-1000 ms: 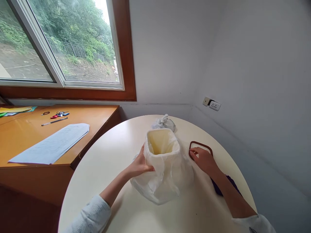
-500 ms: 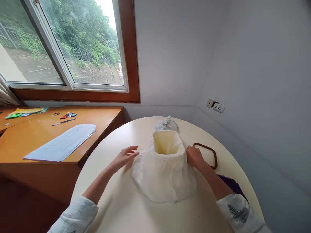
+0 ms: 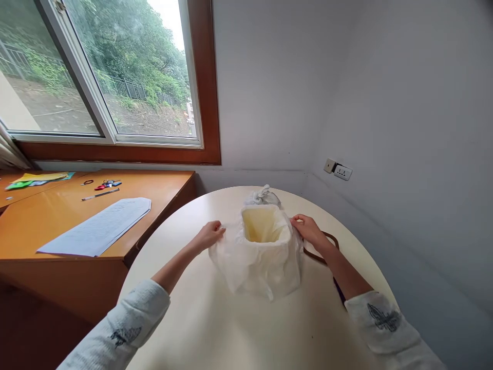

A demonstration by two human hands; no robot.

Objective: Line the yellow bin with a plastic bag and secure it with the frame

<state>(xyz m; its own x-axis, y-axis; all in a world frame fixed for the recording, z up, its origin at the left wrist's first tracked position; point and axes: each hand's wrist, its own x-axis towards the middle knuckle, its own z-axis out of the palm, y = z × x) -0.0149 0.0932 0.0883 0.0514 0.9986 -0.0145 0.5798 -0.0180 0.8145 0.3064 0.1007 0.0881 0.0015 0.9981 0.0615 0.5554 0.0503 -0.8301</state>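
A small cream bin (image 3: 263, 224) stands on the round white table (image 3: 215, 318), lined with a white plastic bag (image 3: 262, 264) that drapes down over its outside. My left hand (image 3: 211, 234) pinches the bag's edge at the left of the bin. On the right side my right hand (image 3: 308, 229) grips the bag's edge near the rim. A brown ring frame (image 3: 325, 246) lies flat on the table just behind my right wrist. Behind the bin sits a small knotted grey bag (image 3: 263, 196).
A dark purple cloth (image 3: 337, 289) shows under my right forearm. To the left stands an orange wooden desk (image 3: 46, 221) with a paper sheet (image 3: 98, 226), a pen (image 3: 100, 193) and small items. A window is above it; a wall socket (image 3: 338, 169) is on the right wall.
Both hands have moved onto the bag's edges at the bin's sides; the left was resting on the table, the right near the brown ring. The draped bag is lifted and gathered closer to the bin.
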